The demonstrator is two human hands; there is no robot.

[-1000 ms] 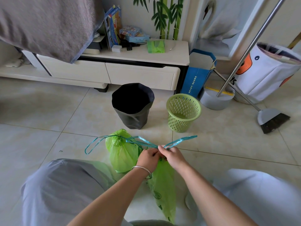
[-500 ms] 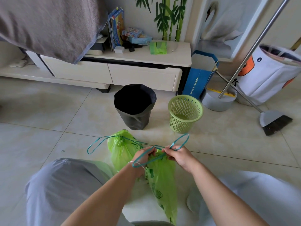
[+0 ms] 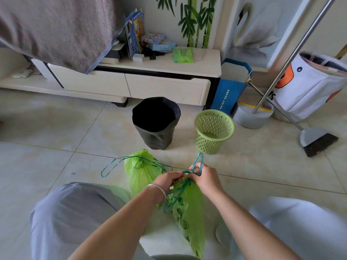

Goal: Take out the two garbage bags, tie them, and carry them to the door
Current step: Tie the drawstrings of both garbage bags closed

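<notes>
Both bags out of the bins: tied bag (image 3: 139,170) sits on the floor just in front of the black bin (image 3: 155,122). Left hand (image 3: 168,180) and right hand (image 3: 205,178) pinch the teal drawstring (image 3: 199,162) of the second bag (image 3: 187,207), just beside the first. That knot looks unfinished; carrying to the door remains.

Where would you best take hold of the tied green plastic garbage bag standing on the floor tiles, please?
Probably by the teal drawstring loop trailing left of the tied green plastic garbage bag, coming from above-left: the neck is cinched, and the loop lies open, clear of both hands.
</notes>
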